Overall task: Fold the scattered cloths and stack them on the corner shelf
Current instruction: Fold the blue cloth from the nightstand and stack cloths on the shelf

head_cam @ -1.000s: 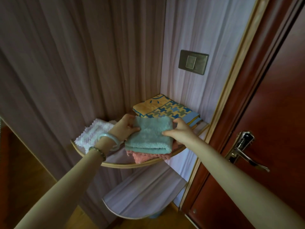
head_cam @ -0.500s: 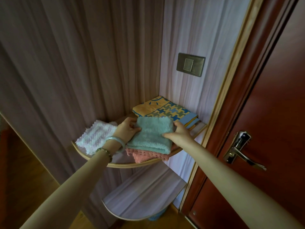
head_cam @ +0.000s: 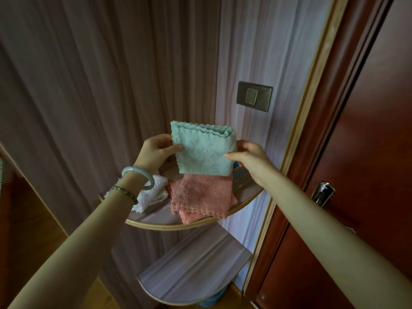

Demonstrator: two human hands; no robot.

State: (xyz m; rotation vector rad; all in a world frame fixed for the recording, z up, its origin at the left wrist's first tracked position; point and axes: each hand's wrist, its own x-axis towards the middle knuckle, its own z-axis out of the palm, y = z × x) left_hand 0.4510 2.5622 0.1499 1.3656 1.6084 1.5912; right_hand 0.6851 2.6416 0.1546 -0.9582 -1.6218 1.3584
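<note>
A folded teal cloth (head_cam: 204,150) is held up in the air above the corner shelf (head_cam: 169,225), clear of everything beneath it. It is pinched at its left edge by the left hand (head_cam: 156,150), thumb laid across the front, and at its lower right edge by the right hand (head_cam: 249,159); both hands are closed on the fabric, the remaining fingers being hidden behind it.

A folded pink cloth (head_cam: 200,197) lies on the shelf directly below, its scalloped front edge overhanging the shelf rim slightly. A white cloth (head_cam: 151,195) sits to the left, partly hidden by the left wrist and its bangle (head_cam: 138,176).

Risks, as judged:
- The teal fold may open if one pinch is released before the other (the layered edges are visible along the top and look loose).
- The pink cloth may be dragged forward off the rim if the teal one is set down with a sliding motion, since the overhang is already there.
- The white cloth may be brushed by the left forearm on the way down.
- A skewed stack may result if the teal cloth is lowered tilted, as it is now held nearly upright.

A lower shelf (head_cam: 194,275) is seen beneath; anything dropped would likely land there or on the floor.
</note>
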